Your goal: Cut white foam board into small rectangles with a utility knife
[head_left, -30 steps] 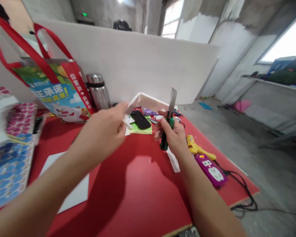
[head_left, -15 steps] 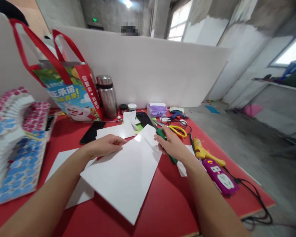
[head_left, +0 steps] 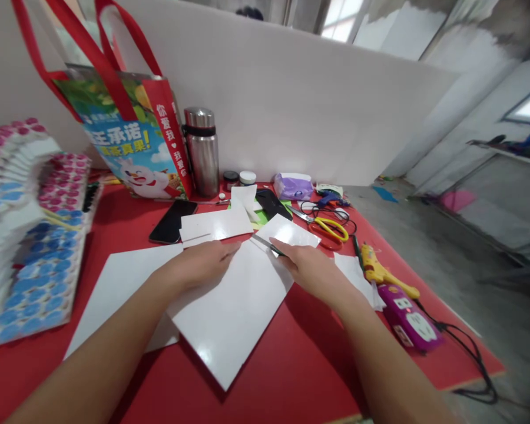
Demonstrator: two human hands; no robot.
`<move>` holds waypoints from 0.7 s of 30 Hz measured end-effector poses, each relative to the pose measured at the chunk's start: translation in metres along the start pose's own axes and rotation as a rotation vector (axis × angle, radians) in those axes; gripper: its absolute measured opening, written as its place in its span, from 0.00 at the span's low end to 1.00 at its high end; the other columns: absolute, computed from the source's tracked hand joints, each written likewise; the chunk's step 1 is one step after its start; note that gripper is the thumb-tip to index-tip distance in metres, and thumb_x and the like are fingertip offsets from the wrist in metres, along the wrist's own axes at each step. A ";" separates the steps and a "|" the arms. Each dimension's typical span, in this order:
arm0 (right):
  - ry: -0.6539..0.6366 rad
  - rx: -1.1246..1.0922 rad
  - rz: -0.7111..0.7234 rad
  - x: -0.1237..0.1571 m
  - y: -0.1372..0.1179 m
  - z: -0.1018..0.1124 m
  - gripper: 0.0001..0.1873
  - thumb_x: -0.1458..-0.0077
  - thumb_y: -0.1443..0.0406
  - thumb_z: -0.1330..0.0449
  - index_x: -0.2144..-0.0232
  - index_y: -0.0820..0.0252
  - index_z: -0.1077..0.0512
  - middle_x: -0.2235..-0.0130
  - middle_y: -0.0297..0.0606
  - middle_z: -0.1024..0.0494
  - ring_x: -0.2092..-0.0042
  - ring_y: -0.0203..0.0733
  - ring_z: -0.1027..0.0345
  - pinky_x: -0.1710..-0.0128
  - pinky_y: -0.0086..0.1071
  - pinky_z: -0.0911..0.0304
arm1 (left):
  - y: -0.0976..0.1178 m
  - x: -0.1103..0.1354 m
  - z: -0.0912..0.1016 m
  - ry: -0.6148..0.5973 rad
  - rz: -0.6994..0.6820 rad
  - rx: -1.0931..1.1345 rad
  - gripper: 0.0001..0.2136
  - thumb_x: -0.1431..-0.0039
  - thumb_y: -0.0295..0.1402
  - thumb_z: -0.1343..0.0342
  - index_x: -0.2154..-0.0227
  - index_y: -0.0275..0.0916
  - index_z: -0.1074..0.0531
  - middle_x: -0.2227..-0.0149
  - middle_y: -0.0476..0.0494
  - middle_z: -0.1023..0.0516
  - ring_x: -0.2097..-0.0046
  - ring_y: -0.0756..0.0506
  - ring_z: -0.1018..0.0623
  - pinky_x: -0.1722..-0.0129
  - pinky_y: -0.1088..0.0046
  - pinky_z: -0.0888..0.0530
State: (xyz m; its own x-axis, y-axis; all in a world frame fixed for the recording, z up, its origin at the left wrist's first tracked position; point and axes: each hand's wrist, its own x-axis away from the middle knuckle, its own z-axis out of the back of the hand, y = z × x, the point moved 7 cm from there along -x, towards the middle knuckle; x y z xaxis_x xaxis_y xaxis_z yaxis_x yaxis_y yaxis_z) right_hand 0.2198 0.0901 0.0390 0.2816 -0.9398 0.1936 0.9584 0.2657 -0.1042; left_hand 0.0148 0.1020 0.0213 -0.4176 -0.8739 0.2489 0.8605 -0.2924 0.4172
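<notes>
"While both hands are at the glossy white board (head_left: 229,318), which way does it lie?"

"Slantwise on the red table (head_left: 309,353), one corner nearest the wearer, its long axis running from near left to far right. It is flat and straight-edged, looks stiff, and is smooth enough to throw back light."

"And the hands?"

"The left hand (head_left: 207,262) rests over the board's left edge, fingers stretched out, grasping nothing that I can see. At the board's right edge, the right hand (head_left: 311,268) has its grip closed around a utility knife (head_left: 268,245). Its thin blade lies over the board's far part, crosswise to that long axis, with the tip just beside the left fingertips."

"Is the corner past the blade separate?"

"I can't tell."

"What surrounds the board?"

"To its right, a boxy purple power strip (head_left: 408,318), then a yellow plastic glue gun (head_left: 382,271); to its left, a duller white sheet (head_left: 119,288). Beyond it on the right, loop-handled scissors (head_left: 313,221); beyond it on the left, a slick black phone (head_left: 172,222), then a cylindrical steel flask (head_left: 205,159). Farthest beyond stands a smooth white partition (head_left: 313,106)."
</notes>
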 end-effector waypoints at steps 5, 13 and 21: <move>-0.011 0.083 0.007 -0.003 -0.004 -0.006 0.29 0.28 0.63 0.54 0.28 0.47 0.43 0.51 0.46 0.18 0.53 0.51 0.24 0.64 0.34 0.40 | 0.009 0.004 0.000 -0.040 0.047 -0.077 0.31 0.32 0.51 0.57 0.31 0.46 0.39 0.44 0.32 0.21 0.46 0.30 0.21 0.51 0.56 0.27; -0.018 0.096 0.028 -0.004 -0.009 -0.008 0.28 0.28 0.62 0.54 0.28 0.47 0.41 0.52 0.46 0.18 0.53 0.50 0.25 0.64 0.33 0.41 | 0.008 0.003 -0.003 -0.055 0.022 -0.089 0.32 0.31 0.51 0.59 0.29 0.44 0.43 0.42 0.31 0.23 0.44 0.29 0.22 0.50 0.55 0.27; -0.019 0.128 0.034 -0.002 -0.013 -0.010 0.29 0.28 0.61 0.55 0.28 0.46 0.42 0.52 0.45 0.19 0.54 0.51 0.24 0.64 0.34 0.39 | 0.010 0.004 -0.002 -0.065 0.029 -0.098 0.32 0.31 0.51 0.60 0.28 0.45 0.44 0.43 0.30 0.23 0.45 0.29 0.22 0.50 0.54 0.27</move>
State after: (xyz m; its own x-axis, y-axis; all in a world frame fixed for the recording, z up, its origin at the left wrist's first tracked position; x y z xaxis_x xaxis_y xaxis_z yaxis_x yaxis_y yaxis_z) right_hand 0.2064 0.0863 0.0301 0.3133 -0.9259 0.2111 0.9461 0.3234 0.0142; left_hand 0.0225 0.0946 0.0245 -0.4077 -0.8562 0.3174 0.8954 -0.3068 0.3226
